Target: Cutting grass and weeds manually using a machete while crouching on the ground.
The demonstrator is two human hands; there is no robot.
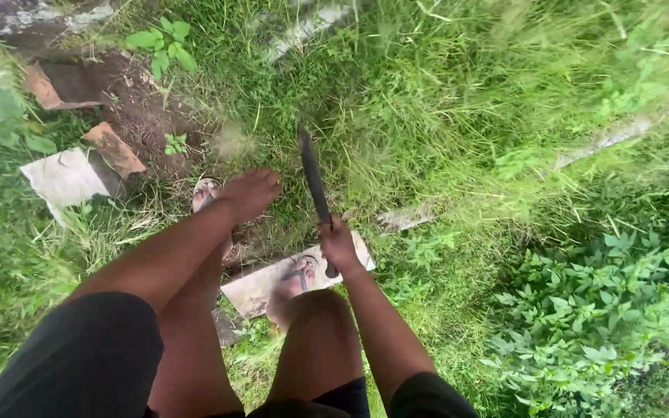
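Gripping the handle of a dark long-bladed knife [313,176], the right hand [338,246] is closed in a fist; blade points away over the grass [427,116]. Left hand [251,193] hangs loosely curled, holding nothing, above a sandalled foot [206,193]; a flat stone slab [261,288] lies just below the knife hand.

Black sleeves [87,356], black shorts [327,404], sandals [206,191]

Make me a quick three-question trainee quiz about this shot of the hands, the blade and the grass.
1. True or false: the right hand grips a long dark blade.
2. What does the left hand hold? A) a stone B) nothing C) a rope
3. Fill in: the blade points away from the person, over the ____.

Key: 1 true; 2 B; 3 grass.
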